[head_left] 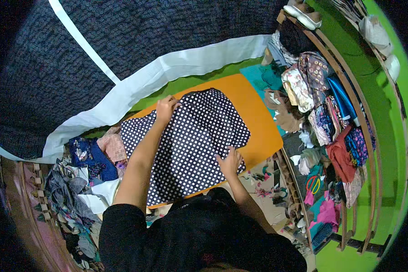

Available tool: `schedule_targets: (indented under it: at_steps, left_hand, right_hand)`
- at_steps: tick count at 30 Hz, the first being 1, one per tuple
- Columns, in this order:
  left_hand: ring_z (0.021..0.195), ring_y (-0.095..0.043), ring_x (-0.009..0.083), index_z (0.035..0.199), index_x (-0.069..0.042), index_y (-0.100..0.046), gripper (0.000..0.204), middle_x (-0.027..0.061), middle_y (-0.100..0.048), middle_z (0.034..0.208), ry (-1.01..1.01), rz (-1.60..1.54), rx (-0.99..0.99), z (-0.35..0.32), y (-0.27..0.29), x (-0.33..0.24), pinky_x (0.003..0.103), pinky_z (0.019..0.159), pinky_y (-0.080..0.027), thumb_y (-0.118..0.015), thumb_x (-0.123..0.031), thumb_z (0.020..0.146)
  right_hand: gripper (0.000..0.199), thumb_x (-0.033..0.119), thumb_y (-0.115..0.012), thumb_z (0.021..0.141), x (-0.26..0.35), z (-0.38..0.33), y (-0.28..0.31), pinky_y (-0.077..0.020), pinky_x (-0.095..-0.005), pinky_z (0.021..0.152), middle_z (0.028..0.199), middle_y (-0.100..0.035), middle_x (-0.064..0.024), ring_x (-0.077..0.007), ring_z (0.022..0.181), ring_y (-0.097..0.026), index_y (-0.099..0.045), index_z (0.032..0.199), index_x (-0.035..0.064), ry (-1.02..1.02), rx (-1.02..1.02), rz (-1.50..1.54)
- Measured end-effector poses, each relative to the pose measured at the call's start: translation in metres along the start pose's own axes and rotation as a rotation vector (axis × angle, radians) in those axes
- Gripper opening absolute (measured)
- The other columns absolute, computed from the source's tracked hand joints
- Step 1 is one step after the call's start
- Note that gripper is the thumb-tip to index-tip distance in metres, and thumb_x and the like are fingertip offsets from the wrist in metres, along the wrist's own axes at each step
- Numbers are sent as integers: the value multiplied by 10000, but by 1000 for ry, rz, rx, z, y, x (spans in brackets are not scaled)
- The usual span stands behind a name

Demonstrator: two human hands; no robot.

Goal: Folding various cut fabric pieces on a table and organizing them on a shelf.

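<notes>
A dark cloth with white polka dots (pixel 192 140) lies spread over an orange board (pixel 260 122) in front of me. It may be a garment; its kind is not plain. My left hand (pixel 167 110) is at the cloth's far edge, its fingers bent and closed on the fabric there. Lower and to the right, my right hand (pixel 230 162) rests on the near right part of the cloth, with thumb and fingers apart. Soft creases run through the cloth between the two hands.
Folded clothes (pixel 299 86) and a pair of red-and-yellow-handled scissors (pixel 313 185) lie on the right, beside a wooden rail (pixel 349 81). Left of the board are heaped fabrics (pixel 70 195). A dark curtain with a white border (pixel 167 65) hangs beyond. Scraps litter the floor (pixel 263 197).
</notes>
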State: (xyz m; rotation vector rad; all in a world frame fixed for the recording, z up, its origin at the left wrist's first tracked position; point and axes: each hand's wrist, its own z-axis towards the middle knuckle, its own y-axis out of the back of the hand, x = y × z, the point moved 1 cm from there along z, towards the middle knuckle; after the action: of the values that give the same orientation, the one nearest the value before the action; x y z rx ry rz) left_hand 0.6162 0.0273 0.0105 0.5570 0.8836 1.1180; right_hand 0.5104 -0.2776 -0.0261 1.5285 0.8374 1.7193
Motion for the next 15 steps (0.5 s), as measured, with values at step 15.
schedule_targets:
  at_steps: [15]
  left_hand:
    - [737,-429,72,737,-35,-508,132,-32,-494,749,445,-877,286,-11,108,1,203,705,-334,-466,-149,787]
  right_hand:
    - [522,322,-662,628,50,-48,32,-443,-412,673,866,-570,-226,-372,775,-557,-498,1045,53,28,375,9]
